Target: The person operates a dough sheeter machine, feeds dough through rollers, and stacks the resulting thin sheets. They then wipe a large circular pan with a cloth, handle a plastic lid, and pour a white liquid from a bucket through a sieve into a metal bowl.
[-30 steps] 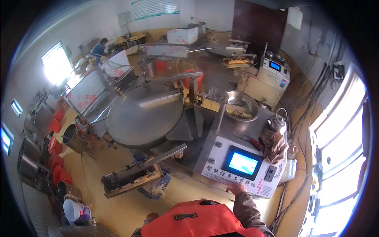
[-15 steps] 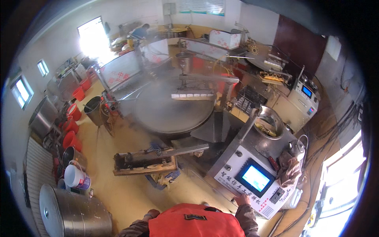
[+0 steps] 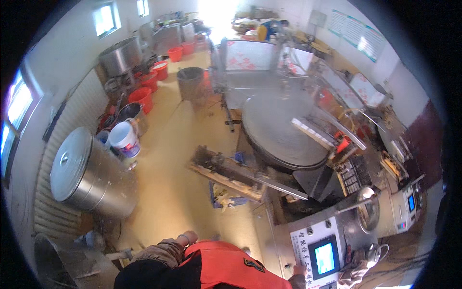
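My right hand [image 3: 298, 275] is at the lower left edge of a white control panel [image 3: 299, 241] with a lit screen [image 3: 324, 257]. Its fingers are too small and blurred to read. Close to the front of my red apron, my left hand [image 3: 190, 236] sits below a brown sleeve with a band at the wrist. Nothing shows in it, but its fingers are mostly out of sight. Beyond the panel is a large round griddle [image 3: 274, 125] under haze, with a row of white blocks [image 3: 313, 132] across its right side. A metal bowl [image 3: 368, 214] is set into the machine top.
A long trough [image 3: 226, 176] on a stand extends toward the machine. Left are a lidded steel drum [image 3: 103, 180], a white bucket [image 3: 123, 137] and several red buckets [image 3: 141, 98]. A brown cloth [image 3: 354, 274] lies beside the screen. Another person [image 3: 273, 29] bends over at the back.
My view has swung left, so the griddle and panel now appear farther right and the drum farther into view. My right hand stays by the panel edge; my left stays near my body.
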